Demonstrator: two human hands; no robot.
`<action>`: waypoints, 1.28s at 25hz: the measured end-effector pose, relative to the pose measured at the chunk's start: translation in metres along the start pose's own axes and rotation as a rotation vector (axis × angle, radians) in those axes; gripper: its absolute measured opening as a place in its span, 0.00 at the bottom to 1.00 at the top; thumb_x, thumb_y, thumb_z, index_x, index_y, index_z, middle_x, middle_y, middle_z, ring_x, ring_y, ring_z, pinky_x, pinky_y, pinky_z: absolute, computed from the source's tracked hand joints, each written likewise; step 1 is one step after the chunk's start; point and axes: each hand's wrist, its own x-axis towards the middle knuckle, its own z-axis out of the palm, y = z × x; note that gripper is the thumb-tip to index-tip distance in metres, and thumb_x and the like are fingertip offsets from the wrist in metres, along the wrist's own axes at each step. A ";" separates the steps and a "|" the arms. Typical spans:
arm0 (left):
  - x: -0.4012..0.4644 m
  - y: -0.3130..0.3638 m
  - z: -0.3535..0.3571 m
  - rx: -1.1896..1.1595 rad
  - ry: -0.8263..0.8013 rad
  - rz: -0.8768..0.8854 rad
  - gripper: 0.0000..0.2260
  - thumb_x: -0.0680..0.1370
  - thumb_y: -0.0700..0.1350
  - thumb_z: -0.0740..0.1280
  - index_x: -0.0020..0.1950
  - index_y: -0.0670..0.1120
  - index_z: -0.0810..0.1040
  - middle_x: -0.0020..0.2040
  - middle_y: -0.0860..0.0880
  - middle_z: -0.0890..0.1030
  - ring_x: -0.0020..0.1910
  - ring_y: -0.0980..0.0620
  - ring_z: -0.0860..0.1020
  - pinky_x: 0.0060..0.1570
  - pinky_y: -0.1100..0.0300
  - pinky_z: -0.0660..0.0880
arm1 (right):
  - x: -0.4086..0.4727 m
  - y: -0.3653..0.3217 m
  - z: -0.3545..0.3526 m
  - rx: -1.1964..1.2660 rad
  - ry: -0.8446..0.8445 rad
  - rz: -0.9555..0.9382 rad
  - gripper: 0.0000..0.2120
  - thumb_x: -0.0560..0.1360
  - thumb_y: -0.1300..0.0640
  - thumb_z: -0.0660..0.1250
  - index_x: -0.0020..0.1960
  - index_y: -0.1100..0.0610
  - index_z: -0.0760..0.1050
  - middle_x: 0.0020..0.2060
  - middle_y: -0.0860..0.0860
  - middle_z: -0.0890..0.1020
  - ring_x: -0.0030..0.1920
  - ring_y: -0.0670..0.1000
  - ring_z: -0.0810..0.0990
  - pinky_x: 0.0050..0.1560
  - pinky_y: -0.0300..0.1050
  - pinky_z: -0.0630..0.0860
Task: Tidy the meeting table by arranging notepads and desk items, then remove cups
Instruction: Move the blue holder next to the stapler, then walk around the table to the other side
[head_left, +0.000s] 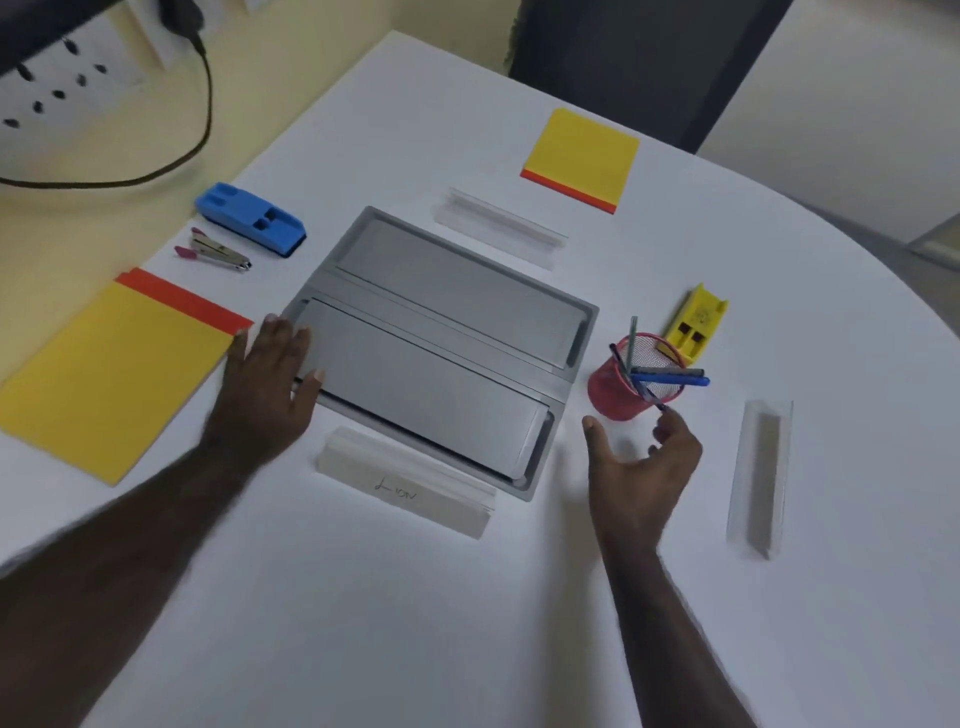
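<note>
Both hands blur, left hand (267, 382) flat by the yellow notepad (111, 376), right hand (644, 470) loosely spread, holding nothing, near the red pen cup (621, 392).

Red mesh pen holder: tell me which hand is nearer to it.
Right. The right hand hovers just below the red mesh pen holder, fingertips almost at its pens. The left hand lies across the grey table hatch, at the hatch's far-left edge.
</note>
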 end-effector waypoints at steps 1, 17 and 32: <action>0.001 0.000 0.003 -0.031 0.000 -0.007 0.28 0.84 0.52 0.57 0.80 0.36 0.64 0.80 0.35 0.64 0.83 0.39 0.58 0.80 0.35 0.56 | 0.008 0.002 0.000 0.011 -0.008 0.038 0.46 0.66 0.37 0.81 0.77 0.49 0.64 0.70 0.47 0.71 0.70 0.51 0.73 0.72 0.56 0.75; 0.003 0.002 0.003 -0.191 -0.081 -0.129 0.30 0.84 0.59 0.57 0.83 0.45 0.60 0.85 0.47 0.58 0.85 0.50 0.52 0.83 0.43 0.55 | 0.045 -0.032 0.053 0.257 0.043 -0.116 0.36 0.67 0.41 0.83 0.70 0.45 0.73 0.61 0.40 0.82 0.63 0.48 0.82 0.65 0.56 0.81; 0.004 -0.002 0.008 -0.202 -0.001 -0.147 0.28 0.84 0.55 0.63 0.82 0.44 0.64 0.83 0.45 0.62 0.84 0.50 0.55 0.80 0.42 0.61 | 0.024 -0.195 0.214 0.217 -0.521 -0.522 0.35 0.69 0.33 0.77 0.70 0.41 0.69 0.63 0.37 0.79 0.60 0.31 0.77 0.53 0.24 0.75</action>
